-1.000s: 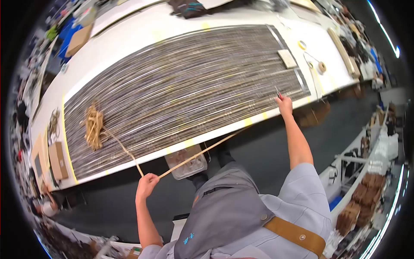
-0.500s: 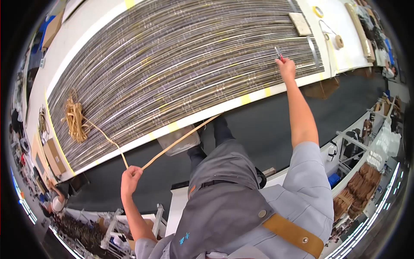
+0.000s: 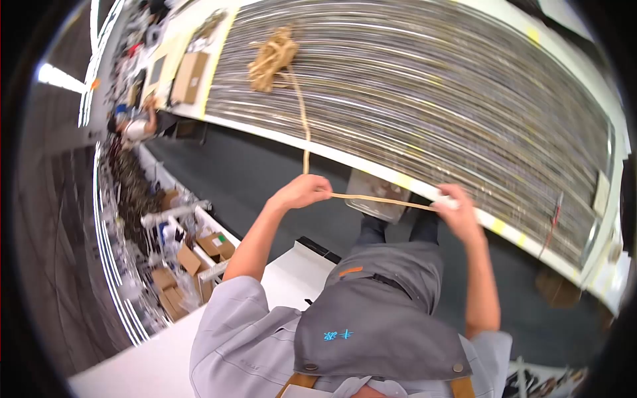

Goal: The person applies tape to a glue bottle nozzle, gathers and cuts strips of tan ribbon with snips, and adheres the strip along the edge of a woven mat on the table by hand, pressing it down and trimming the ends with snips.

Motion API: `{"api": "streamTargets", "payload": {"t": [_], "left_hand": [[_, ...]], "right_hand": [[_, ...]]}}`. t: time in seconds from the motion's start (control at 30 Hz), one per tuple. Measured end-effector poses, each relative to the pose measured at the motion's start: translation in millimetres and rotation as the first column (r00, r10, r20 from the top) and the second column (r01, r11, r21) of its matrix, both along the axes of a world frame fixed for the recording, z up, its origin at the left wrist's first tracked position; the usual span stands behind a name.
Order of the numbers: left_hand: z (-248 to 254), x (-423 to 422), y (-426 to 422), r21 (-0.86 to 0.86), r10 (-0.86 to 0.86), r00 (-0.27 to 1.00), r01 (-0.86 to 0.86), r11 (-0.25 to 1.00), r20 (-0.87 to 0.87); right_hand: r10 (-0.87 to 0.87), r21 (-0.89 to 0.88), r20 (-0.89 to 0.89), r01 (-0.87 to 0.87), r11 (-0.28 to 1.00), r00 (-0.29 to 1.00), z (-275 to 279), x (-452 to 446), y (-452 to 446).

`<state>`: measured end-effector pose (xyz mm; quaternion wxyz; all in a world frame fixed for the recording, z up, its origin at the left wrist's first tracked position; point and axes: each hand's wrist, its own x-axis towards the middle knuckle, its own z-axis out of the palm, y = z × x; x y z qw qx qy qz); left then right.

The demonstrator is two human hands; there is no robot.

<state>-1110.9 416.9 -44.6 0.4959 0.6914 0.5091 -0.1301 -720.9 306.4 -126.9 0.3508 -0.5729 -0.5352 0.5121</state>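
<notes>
A narrow tan strip [image 3: 381, 199] runs level between my two hands, in front of the table's near edge. My left hand [image 3: 302, 192] is closed, pinching it between thumb and fingers. My right hand [image 3: 459, 212], slightly blurred, is closed on the strip at its other side, beside the white table edge. From my left hand the strip goes up over the edge to a loose tan bundle [image 3: 275, 60] on the striped table surface [image 3: 398, 86]. Small snips with red on them [image 3: 556, 215] lie at the right side of that surface.
Beneath the table edge sits a translucent bin [image 3: 378, 192]. Cardboard boxes [image 3: 190, 77] stand on the table's left end, where another person [image 3: 136, 127] is at work. Behind me on the left are a white worktop [image 3: 152, 345] and open cartons [image 3: 215, 245].
My right hand has left the snips on the table and come down to the strip. The view has turned left. The strip is now stretched between both hands.
</notes>
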Motion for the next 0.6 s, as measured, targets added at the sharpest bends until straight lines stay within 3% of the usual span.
{"api": "streamTargets", "payload": {"t": [0.1,0.23,0.3,0.43,0.53,0.6], "left_hand": [[13.0,14.1,-0.9,0.002,0.022,1.0,-0.022,1.0,0.014],[16.9,12.5,-0.8,-0.003,0.053,0.997,-0.053,0.999,0.058],[16.6,9.5,-3.3,-0.008,0.106,0.993,-0.106,0.994,0.052],[1.7,-2.6,-10.2,0.068,0.138,0.985,-0.145,0.987,0.099],[6.0,-6.1,-7.2,0.061,0.198,0.976,-0.204,0.977,0.088],[-9.9,-16.2,-8.0,0.09,0.259,0.948,-0.278,0.956,0.184]], "right_hand": [[0.15,0.078,-0.177,-0.138,0.987,0.973,-6.5,-104.4,16.7],[0.236,-0.256,-0.484,-0.394,0.883,0.843,-9.2,-148.8,27.7],[0.264,-0.316,-0.437,-0.422,0.85,0.86,-1.4,-141.2,30.4],[0.161,-0.385,-0.519,-0.398,0.833,0.839,-10.3,-123.1,30.6],[0.277,-0.424,-0.392,-0.439,0.792,0.877,-3.2,-112.0,36.0],[0.326,-0.447,-0.36,-0.468,0.762,0.874,-0.4,-109.8,38.4]]}}
